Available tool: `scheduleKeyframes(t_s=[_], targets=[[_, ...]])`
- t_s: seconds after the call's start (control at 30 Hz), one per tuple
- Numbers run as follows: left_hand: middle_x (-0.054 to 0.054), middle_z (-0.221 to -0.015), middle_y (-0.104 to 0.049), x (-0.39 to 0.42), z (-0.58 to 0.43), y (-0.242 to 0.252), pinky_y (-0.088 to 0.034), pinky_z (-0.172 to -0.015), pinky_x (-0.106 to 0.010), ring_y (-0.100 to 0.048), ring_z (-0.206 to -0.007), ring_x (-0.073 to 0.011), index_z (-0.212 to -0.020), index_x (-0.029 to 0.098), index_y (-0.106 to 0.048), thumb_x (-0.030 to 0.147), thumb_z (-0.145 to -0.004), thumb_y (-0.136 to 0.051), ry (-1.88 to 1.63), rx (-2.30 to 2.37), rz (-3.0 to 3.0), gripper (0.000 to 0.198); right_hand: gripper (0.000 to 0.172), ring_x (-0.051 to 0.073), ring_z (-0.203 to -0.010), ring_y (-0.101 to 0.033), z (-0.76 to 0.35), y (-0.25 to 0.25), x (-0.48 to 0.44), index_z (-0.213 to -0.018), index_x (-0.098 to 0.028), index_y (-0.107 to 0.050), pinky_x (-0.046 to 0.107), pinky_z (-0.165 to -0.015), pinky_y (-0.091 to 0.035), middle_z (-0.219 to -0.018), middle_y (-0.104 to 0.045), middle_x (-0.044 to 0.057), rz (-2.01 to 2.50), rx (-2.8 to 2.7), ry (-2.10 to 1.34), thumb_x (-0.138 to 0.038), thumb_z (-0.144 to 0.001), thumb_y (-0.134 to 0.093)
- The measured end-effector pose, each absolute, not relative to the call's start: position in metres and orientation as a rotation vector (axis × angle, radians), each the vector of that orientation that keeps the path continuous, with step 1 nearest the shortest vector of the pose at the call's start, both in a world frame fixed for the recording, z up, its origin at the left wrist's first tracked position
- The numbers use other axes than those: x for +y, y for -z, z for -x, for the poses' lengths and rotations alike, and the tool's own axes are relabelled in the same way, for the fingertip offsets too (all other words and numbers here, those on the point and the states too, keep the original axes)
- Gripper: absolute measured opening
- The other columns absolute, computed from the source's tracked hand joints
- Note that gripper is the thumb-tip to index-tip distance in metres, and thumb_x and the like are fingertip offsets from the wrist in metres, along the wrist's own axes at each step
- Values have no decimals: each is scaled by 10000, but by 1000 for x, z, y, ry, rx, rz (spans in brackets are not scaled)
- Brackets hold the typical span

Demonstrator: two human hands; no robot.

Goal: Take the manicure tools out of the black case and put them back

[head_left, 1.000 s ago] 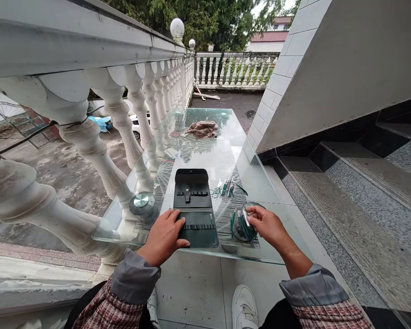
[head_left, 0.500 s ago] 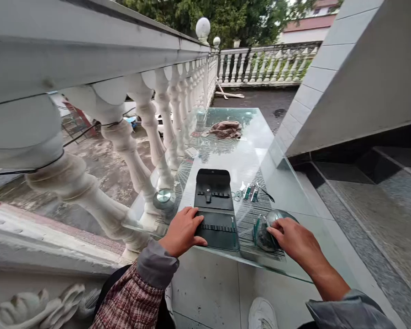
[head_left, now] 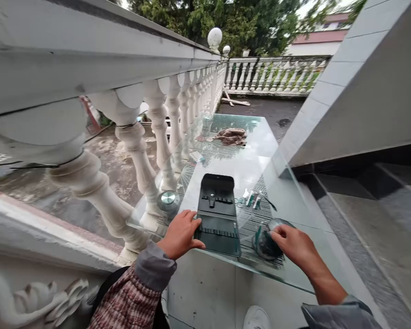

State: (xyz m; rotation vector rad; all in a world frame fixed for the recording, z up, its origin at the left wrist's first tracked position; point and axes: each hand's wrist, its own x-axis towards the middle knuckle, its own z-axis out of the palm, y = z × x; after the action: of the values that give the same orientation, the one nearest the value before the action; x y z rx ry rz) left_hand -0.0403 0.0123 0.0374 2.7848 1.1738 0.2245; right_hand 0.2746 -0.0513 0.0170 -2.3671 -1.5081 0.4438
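Note:
A black case (head_left: 216, 249) with rows of elastic loops lies opened flat on the glass table. One slim metal tool (head_left: 234, 228) stands in the right end of its lower row. My left hand (head_left: 181, 235) rests at the case's left edge, open, with thumb and fingers apart. To the right of the case, my right hand (head_left: 296, 246) hovers low over the glass with fingertips pinched together. Whatever is between them is too small or hidden to make out. Beyond it lie several small metal tools (head_left: 252, 199), like nail clippers, and a thin dark-handled piece (head_left: 270, 204).
The glass tabletop (head_left: 294, 269) reflects strongly; a round metal disc (head_left: 168, 197) shows at its left side. A crumpled brown cloth (head_left: 231, 136) lies at the far end. A white balustrade (head_left: 140, 160) runs along the left, and steps (head_left: 363, 205) rise on the right.
The view has shifted slightly, so the scene sits a little lower and further right. My left hand stays at the case's edge; my right hand remains pinched, turned slightly, near the same spot.

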Motion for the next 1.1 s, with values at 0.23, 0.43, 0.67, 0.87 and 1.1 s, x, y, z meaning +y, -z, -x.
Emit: scheduleKeyframes(t_s=[0.23,0.43,0.67,0.87,1.1], targets=[[-139,-1221,-528,15,38,-37,-385,-975,-438,-455,-1163,-320,-1130,186,-554,476,-539,-812,-197,1190,-2782,707,280,96,-450,-425,-276,-19,-48,-784,-183,-572,226,-413,-343,-528,-488,-55,1821,-983,-957,-383,-588,-583],[-138,-1248,-513,15,38,-30,-399,-962,-459,-446,-1177,-338,-1120,192,-560,418,-525,-838,-266,1189,-2755,695,440,69,-420,-393,-267,-26,-40,-969,-134,-595,210,-389,-330,-512,-475,-73,1660,-887,-1037,-320,-574,-649],[-72,-1079,-592,3,24,-43,-442,-886,-342,-529,-1020,-225,-1044,184,-595,246,-722,-733,-696,1170,-2552,356,519,57,-438,-408,-224,-34,-29,-1025,-121,-588,203,-400,-323,-608,-561,-39,1448,-770,-1175,-285,-546,-705],[-11,-838,-619,-7,3,-45,-413,-719,-271,-544,-819,-178,-871,192,-627,333,-807,-636,-643,1135,-2309,155,564,112,-574,-539,-160,-32,-19,-1061,-152,-574,229,-494,-407,-675,-580,-23,1223,-734,-1181,-325,-550,-741],[14,-680,-534,0,2,-34,-360,-613,-230,-474,-656,-130,-683,171,-530,287,-846,-473,-784,1195,-1922,208,467,152,-717,-592,-127,-32,-14,-999,-184,-590,296,-654,-491,-766,-628,10,1136,-729,-1172,-332,-582,-740]])
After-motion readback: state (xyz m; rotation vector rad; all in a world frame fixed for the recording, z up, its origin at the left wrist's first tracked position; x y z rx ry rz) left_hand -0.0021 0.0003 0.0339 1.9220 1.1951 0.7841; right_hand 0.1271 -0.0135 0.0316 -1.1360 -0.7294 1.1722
